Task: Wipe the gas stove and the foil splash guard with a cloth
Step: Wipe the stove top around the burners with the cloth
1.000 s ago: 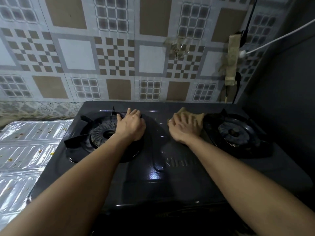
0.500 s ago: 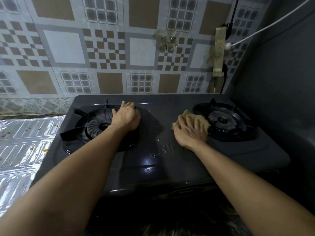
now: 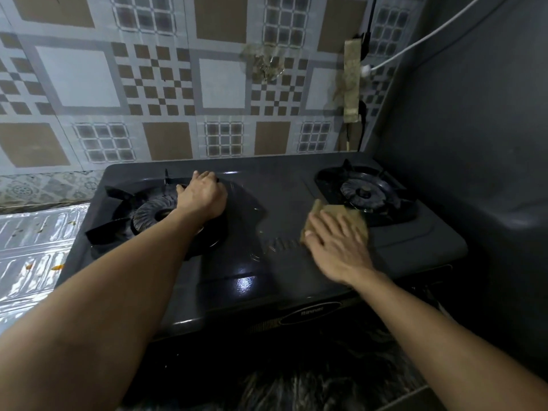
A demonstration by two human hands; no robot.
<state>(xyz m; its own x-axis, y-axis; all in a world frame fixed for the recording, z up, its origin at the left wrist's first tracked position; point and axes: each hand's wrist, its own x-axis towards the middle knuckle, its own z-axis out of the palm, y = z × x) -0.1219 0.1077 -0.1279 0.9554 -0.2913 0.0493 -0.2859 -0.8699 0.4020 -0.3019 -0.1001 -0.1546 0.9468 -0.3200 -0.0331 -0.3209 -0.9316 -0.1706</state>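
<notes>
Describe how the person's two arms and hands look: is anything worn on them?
Both forearms are bare, with no sleeves in view. The left hand and the right hand wear no gloves. No watch, bracelet or ring shows on either one. The right hand looks slightly blurred.

bare stove top between burners, dark wall crowding right burner

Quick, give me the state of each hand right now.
Left hand: fingers curled, resting on the left burner grate.
Right hand: open, flat, pressing the cloth on the stove.
</notes>
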